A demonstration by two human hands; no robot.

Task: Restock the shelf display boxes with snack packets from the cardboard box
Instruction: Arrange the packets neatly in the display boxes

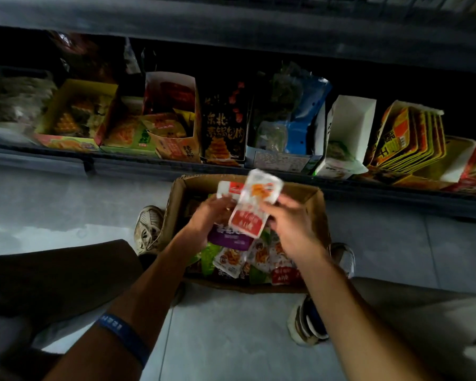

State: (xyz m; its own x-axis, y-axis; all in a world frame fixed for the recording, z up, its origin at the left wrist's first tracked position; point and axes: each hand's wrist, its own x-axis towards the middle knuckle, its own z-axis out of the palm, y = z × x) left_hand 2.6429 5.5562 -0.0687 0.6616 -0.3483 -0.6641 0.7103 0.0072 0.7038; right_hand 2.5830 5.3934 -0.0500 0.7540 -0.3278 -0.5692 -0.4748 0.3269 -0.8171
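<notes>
My left hand [212,215] and right hand [291,224] both gripping blurred snack packets [254,204] above the cardboard box [176,199], fingertips hidden.

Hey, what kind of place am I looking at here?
Most likely a small shop or supermarket aisle. A low shelf holds a row of open display boxes filled with snack packets, and a cardboard box of more packets sits on the tiled floor in front of it.

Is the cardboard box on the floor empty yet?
No. The cardboard box still holds loose snack packets under both hands, several layers deep.
</notes>
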